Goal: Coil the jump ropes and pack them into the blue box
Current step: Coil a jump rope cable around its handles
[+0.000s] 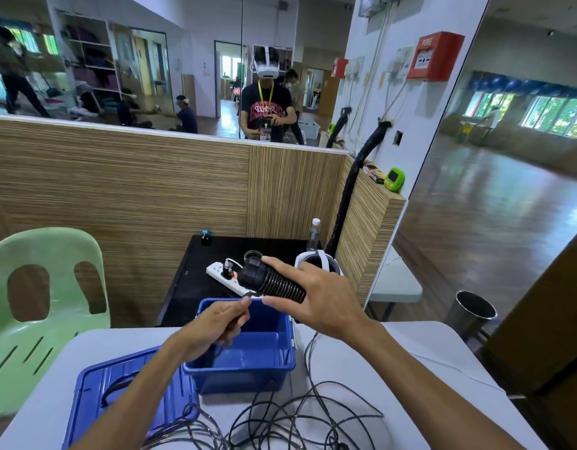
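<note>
Above the open blue box [241, 362], the right hand [319, 300] grips a ribbed black jump-rope handle [270, 280], fingers curled round it. The left hand [220, 323] pinches its thin cord [246, 295] just below. Loose black ropes [280, 417] sprawl on the white table [443, 378] beneath both forearms.
</note>
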`<action>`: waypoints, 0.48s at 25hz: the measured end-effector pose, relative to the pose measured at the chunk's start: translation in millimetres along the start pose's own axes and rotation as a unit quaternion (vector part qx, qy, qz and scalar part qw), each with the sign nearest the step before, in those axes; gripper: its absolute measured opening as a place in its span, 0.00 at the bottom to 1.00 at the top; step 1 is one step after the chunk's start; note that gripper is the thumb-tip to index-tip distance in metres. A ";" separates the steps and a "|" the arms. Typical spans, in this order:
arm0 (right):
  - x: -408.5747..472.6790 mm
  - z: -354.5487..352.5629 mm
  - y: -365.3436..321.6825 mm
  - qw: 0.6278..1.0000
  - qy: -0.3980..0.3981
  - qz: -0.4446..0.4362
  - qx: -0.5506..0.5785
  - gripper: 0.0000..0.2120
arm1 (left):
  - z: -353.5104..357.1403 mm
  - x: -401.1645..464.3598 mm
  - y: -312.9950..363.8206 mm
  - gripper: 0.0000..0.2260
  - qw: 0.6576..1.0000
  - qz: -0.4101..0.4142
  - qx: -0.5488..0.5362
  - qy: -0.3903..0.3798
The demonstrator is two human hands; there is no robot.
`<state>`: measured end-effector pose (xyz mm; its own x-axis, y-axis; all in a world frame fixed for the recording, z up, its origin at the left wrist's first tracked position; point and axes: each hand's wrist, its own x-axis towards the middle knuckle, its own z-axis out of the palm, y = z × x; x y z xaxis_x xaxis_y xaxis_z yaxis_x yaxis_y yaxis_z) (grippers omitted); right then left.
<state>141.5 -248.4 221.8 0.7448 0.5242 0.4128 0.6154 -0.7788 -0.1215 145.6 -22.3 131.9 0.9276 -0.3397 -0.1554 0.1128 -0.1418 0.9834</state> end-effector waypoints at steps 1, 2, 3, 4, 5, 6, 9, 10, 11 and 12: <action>-3.4 -0.4 1.5 1.000 -0.014 -0.015 0.010 0.32 | -7.7 2.0 6.8 0.21 0.999 -0.005 0.035 -0.040; -7.6 -0.2 3.8 0.999 -0.029 -0.031 0.021 0.32 | -17.6 6.3 13.4 0.19 0.994 -0.013 0.081 -0.075; -11.1 -0.1 5.9 0.998 -0.041 -0.047 0.027 0.32 | -26.4 10.2 22.4 0.17 0.985 -0.022 0.134 -0.105; -14.2 -0.4 6.7 0.996 -0.052 -0.064 0.025 0.32 | -35.8 16.4 30.9 0.15 0.972 -0.027 0.201 -0.121; -16.6 0.3 6.3 0.994 -0.064 -0.082 0.017 0.32 | -43.3 22.3 40.3 0.14 0.952 -0.029 0.275 -0.133; -19.1 2.1 4.2 0.992 -0.078 -0.102 0.008 0.32 | -47.8 26.7 50.4 0.13 0.925 -0.028 0.350 -0.148; -26.7 14.4 -6.4 0.976 -0.132 -0.172 -0.032 0.30 | -37.8 31.3 82.6 0.14 0.815 -0.043 0.537 -0.215; -28.0 20.3 -9.0 0.971 -0.141 -0.185 -0.051 0.29 | -28.4 29.9 93.6 0.14 0.768 -0.055 0.599 -0.219; -28.4 27.1 -10.1 0.970 -0.143 -0.184 -0.064 0.29 | -16.3 27.2 105.1 0.15 0.716 -0.050 0.666 -0.203; -27.8 34.8 -10.4 0.972 -0.144 -0.170 -0.072 0.29 | -3.5 23.9 114.1 0.17 0.661 -0.032 0.730 -0.170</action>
<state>123.3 -242.8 180.2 0.5592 0.8180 0.1351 0.8111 -0.5735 0.1149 181.9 -43.3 240.7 0.7759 -0.4431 -0.4490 -0.5458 -0.8285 -0.1255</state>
